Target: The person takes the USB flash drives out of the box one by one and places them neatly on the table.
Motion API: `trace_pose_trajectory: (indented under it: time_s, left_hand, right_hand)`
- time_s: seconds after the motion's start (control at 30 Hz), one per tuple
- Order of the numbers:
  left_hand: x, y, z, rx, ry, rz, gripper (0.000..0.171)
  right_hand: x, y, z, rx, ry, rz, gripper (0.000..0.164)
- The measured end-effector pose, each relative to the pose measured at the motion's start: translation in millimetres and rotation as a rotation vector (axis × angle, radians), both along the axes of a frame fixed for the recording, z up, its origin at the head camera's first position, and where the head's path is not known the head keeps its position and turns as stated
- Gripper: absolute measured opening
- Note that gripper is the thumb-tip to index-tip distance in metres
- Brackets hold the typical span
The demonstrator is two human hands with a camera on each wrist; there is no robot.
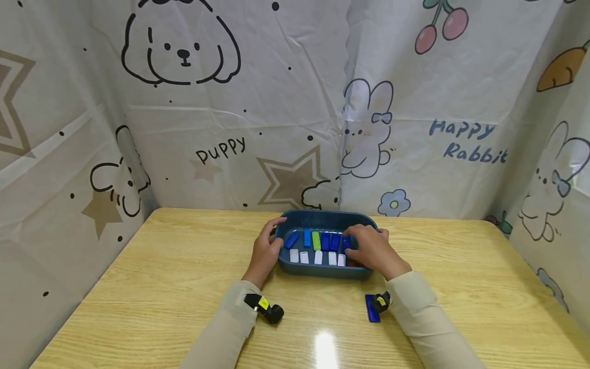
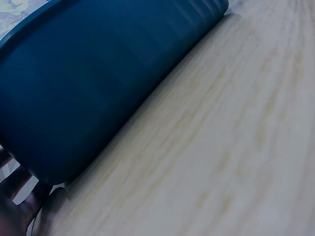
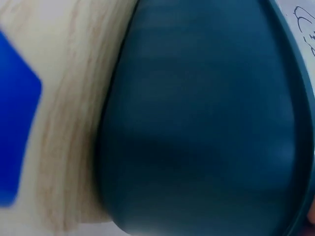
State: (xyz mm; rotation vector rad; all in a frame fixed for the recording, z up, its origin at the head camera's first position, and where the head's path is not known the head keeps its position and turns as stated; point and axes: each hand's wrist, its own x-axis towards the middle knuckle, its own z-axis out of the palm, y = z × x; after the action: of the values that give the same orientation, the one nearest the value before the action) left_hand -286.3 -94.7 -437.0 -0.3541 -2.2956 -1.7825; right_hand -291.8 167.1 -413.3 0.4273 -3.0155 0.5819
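A dark blue-green plastic bin (image 1: 322,272) stands on the table, its front wall filling much of the left wrist view. My left hand (image 1: 266,252) grips its left end, thumb and fingers around the rim. Over the right end, my right hand (image 1: 372,247) reaches inside, with thumb and fingertips pinching a small blue block (image 1: 346,242). Standing in a back row are more blue blocks (image 1: 325,241) and a green block (image 1: 316,241); in front of them is a row of white blocks (image 1: 318,257). Something red (image 1: 354,263) shows partly beneath my right hand.
A flat blue piece (image 1: 372,308) lies on the wooden table (image 1: 184,287) beside my right wrist, partly covered by the wrist camera (image 1: 380,301). Behind the table's back edge hangs a printed cloth (image 1: 286,128), which also closes off both sides.
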Motion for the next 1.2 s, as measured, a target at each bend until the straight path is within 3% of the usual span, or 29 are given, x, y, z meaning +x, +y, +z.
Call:
trace_pose_trajectory:
  time_s: [0.53, 0.73, 0.9, 1.2]
  left_hand:
    - [-1.7, 0.2, -0.8, 0.013, -0.010, -0.008, 0.050]
    - [-0.5, 0.2, -0.9, 0.012, -0.018, -0.017, 0.050]
    - [0.5, 0.2, -0.5, 0.009, -0.016, -0.021, 0.050]
    - [0.4, 1.6, 0.5, 0.011, -0.024, -0.015, 0.050]
  right_hand:
    - [-9.9, 0.1, -6.6, 0.007, -0.002, -0.060, 0.033]
    - [-8.4, -3.6, -9.6, 0.123, 0.028, -0.082, 0.037]
    - [-7.1, -5.8, -9.6, 0.234, 0.001, -0.065, 0.042]
    - [-9.8, -6.2, -10.1, 0.216, -0.015, -0.084, 0.039]
